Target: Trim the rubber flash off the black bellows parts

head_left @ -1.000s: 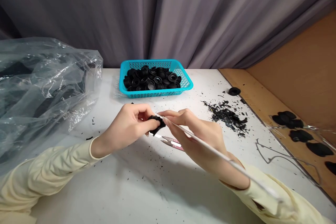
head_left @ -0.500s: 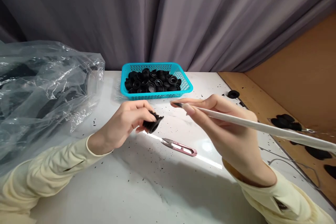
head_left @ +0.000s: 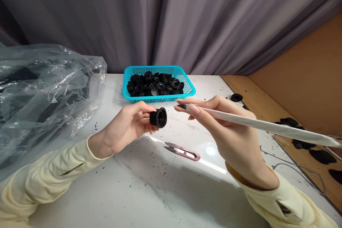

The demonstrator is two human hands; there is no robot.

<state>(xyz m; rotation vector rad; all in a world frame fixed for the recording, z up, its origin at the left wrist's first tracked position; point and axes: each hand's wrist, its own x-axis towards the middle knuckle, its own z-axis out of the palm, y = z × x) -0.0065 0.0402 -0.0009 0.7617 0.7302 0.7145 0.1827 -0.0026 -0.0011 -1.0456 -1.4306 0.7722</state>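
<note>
A black ribbed rubber part (head_left: 159, 118) is pinched between the thumb and fingers of my left hand (head_left: 127, 125), its round open end facing right. My right hand (head_left: 232, 131) grips a long white stick-like tool (head_left: 256, 124) with a dark pointed tip, which points left toward the part without touching it. Below and between the hands, pink-handled thread snips (head_left: 183, 151) lie on the white table (head_left: 149, 199). Behind the hands stands a turquoise basket (head_left: 160, 98) holding several similar black parts (head_left: 155, 84).
A clear plastic bag (head_left: 50, 89) with dark contents covers the left side. At the right, a black ring (head_left: 236, 97) and several flat black pieces (head_left: 322, 156) lie near or on a brown board. Small black scraps dot the table. A grey curtain hangs behind.
My left hand has turned the black part, so its open end now faces right and its ribs show. My right hand and the white tool have barely moved.
</note>
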